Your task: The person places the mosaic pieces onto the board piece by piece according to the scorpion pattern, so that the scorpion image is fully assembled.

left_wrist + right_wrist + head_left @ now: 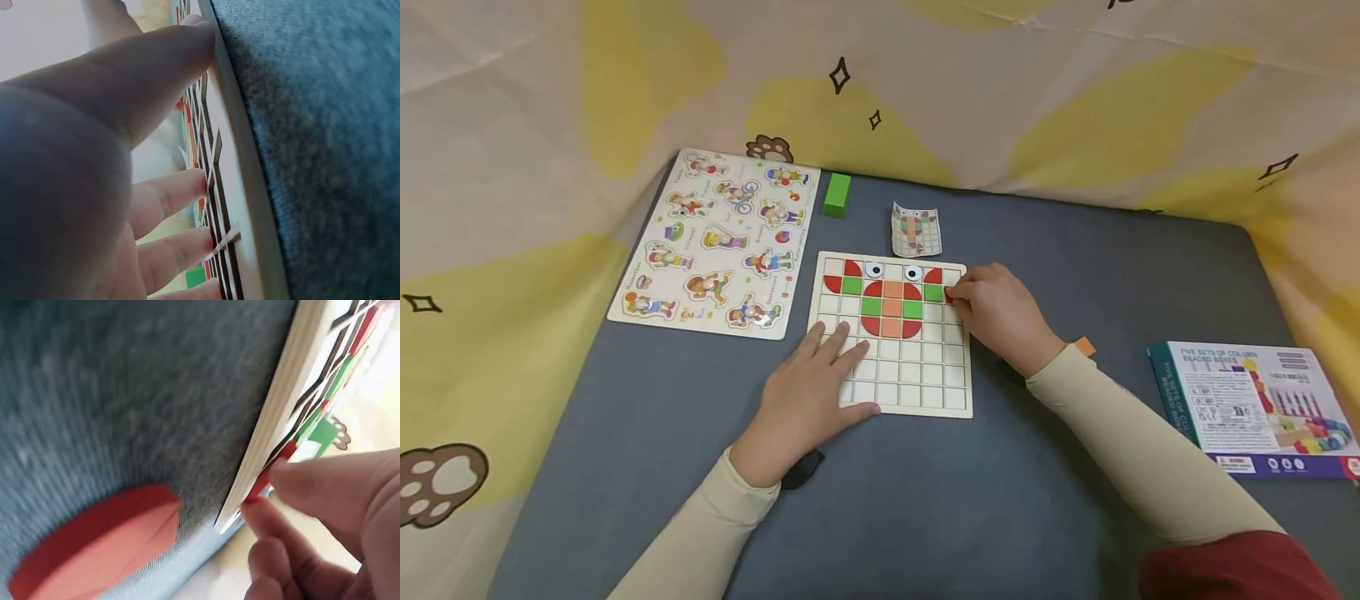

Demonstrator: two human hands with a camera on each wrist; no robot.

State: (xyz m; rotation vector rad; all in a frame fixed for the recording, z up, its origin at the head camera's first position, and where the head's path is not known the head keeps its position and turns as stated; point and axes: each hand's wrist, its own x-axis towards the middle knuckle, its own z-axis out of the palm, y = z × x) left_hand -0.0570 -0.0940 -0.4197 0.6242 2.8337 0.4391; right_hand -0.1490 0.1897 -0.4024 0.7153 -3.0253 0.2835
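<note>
A white wooden grid board [910,372] lies on the grey table, with red, green and orange tiles and two googly eyes set in its upper rows. My right hand [1006,315] pinches a red tile [262,482] between thumb and forefinger at the board's right edge, beside a green tile [933,292]. Fingers spread, my left hand [805,398] rests on the board's lower left; in the left wrist view its thumb [156,62] lies along the board's edge. Another red piece with a curved side [100,544] lies on the table near the right hand.
Behind the board lies a small pattern card [916,232], with a green block [837,195] to its left. A picture puzzle board [718,242] occupies the back left. On the right is a boxed toy [1255,408]; an orange piece [1084,346] shows beside the right sleeve.
</note>
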